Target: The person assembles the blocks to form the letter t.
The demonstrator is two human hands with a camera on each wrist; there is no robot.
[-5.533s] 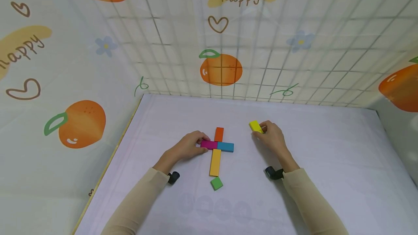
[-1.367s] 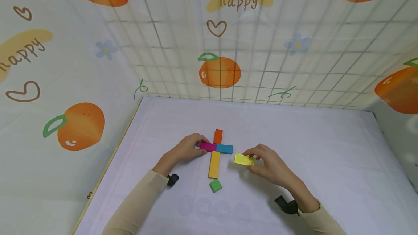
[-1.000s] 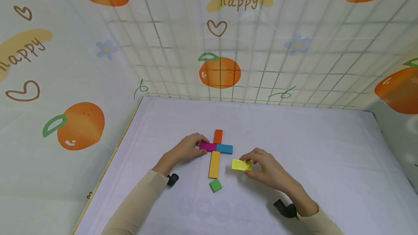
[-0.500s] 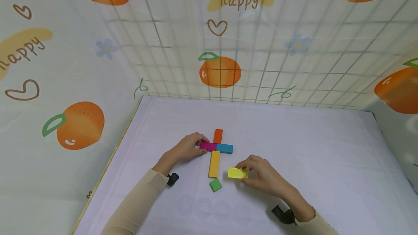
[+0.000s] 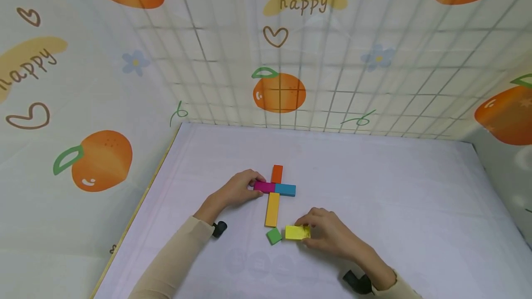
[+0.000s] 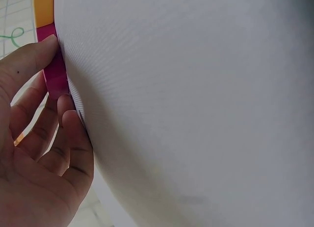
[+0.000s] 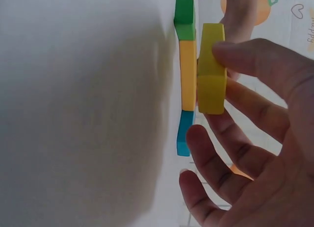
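My left hand (image 5: 235, 189) holds the outer end of a magenta block (image 5: 266, 187), thumb on one side and fingers on the other. That block meets a blue block (image 5: 286, 190) end to end. An orange block (image 5: 277, 174) stands out from their far side, and a longer amber block (image 5: 272, 209) runs toward me from the near side. A green block (image 5: 274, 236) lies turned at the amber block's near end. My right hand (image 5: 332, 234) pinches a yellow block (image 5: 294, 232) just right of the green one. In the right wrist view, the yellow block (image 7: 212, 70) is held off the table surface.
The blocks lie on a white-covered table (image 5: 374, 174). A patterned curtain (image 5: 216, 82) with a grid behind it closes the back, and another printed sheet (image 5: 37, 216) the left side. Black wrist cameras sit near both sleeves.
My right hand has carried the yellow block from the far right toward me and leftward, turning it, to beside the green block. My left hand has kept its hold on the magenta block.
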